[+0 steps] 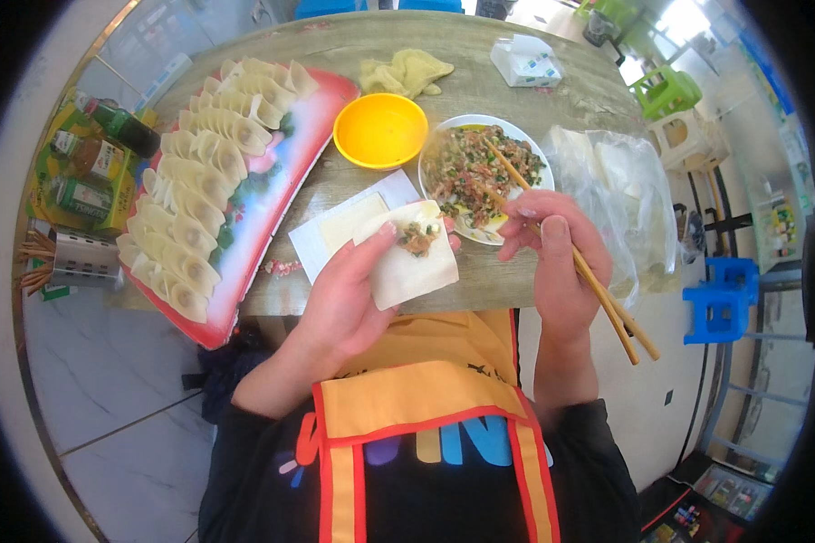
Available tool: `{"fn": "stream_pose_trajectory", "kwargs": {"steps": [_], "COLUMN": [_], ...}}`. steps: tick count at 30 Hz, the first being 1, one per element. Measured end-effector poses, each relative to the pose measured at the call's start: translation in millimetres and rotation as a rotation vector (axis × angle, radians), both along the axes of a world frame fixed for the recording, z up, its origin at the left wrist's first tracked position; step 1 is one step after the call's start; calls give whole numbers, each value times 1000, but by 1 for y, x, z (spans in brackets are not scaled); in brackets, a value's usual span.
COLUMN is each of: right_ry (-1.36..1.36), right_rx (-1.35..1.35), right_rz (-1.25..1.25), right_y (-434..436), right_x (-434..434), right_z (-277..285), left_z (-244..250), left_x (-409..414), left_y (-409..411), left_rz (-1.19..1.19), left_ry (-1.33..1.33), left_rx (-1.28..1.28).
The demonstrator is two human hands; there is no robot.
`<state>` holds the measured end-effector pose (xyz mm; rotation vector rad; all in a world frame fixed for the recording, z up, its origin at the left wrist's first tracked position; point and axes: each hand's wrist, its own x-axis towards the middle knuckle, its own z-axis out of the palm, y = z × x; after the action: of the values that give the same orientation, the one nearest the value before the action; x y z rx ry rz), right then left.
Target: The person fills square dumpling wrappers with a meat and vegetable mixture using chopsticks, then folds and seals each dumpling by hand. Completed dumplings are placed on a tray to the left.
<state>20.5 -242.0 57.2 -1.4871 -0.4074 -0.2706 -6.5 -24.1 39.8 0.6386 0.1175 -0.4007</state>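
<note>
On my left hand (343,292) lies a square dough wrapper (411,278), pinned by the thumb, with a small lump of minced filling (418,239) near its upper edge. My right hand (560,258) grips a pair of wooden chopsticks (591,275). Their tips reach into the minced filling with chopped greens (479,166) on a white plate (545,159). Beneath and behind my left hand, a stack of wrappers (353,220) rests on a white sheet (305,237). Folded dumplings (197,183) stand in overlapping rows on a red-rimmed floral tray (282,176) at the left.
A yellow bowl (380,132) sits between tray and plate, below a crumpled yellow cloth (407,71). Clear plastic bags (611,183) holding pale sheets lie right of the plate. A tissue pack (528,61) is at the back; bottles (95,159) and a chopstick holder (85,258) stand left.
</note>
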Motion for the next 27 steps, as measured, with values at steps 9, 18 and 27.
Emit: {"fn": "stream_pose_trajectory", "kwargs": {"steps": [9, 18, 27], "right_ry": [-97, -82, 78], "right_rx": [305, 222, 420], "right_rz": [208, -27, 24], "right_y": [-8, -8, -25], "right_x": [-16, -3, 22], "right_z": [-10, -25, -42], "left_z": [-5, -8, -12], "left_x": [2, 5, 10], "left_y": [-3, 0, -1], "left_rz": [80, 50, 60], "left_ry": [29, 52, 98], "left_rx": [-23, -39, -48]}}
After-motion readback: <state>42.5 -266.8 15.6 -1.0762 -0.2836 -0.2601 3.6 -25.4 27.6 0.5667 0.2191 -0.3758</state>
